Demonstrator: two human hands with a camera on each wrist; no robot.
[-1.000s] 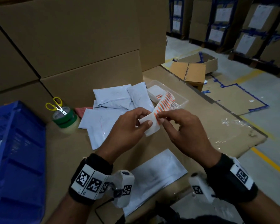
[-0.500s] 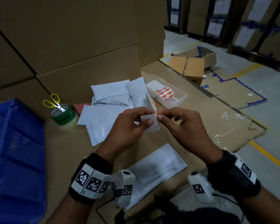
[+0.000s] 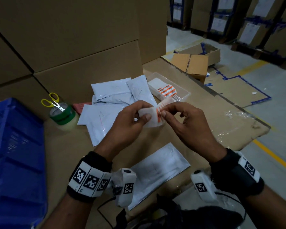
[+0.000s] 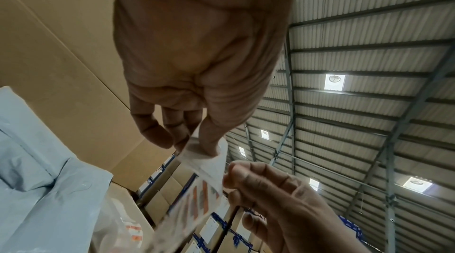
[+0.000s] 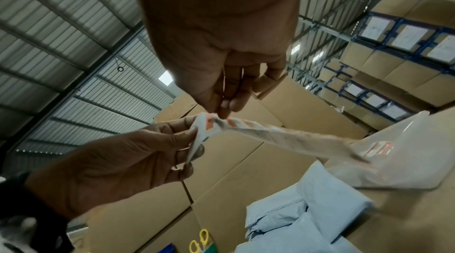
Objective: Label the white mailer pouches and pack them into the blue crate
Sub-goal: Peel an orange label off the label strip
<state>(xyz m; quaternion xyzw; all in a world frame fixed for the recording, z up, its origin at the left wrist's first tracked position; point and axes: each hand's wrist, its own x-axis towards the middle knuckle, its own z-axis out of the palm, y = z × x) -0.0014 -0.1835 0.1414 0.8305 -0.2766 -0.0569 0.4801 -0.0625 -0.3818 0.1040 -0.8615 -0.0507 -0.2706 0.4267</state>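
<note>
A label strip [image 3: 153, 117] with orange stickers is held above the tabletop [image 3: 69, 146]. The left hand [image 3: 129, 123] pinches its white end in a tight grip; the right hand [image 3: 186, 124] pinches a sticker's edge. White pouches [image 3: 109, 103] lie piled beyond, one pouch [image 3: 157, 171] nearer. The crate [image 3: 15, 162] stands at left.

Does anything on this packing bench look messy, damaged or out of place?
A few things. The yellow scissors stand poked into the tape rolls. The mailer pouches lie in a loose, overlapping heap. Crumpled clear film clings to the cardboard worktop near its right edge. No damage shows.
</note>
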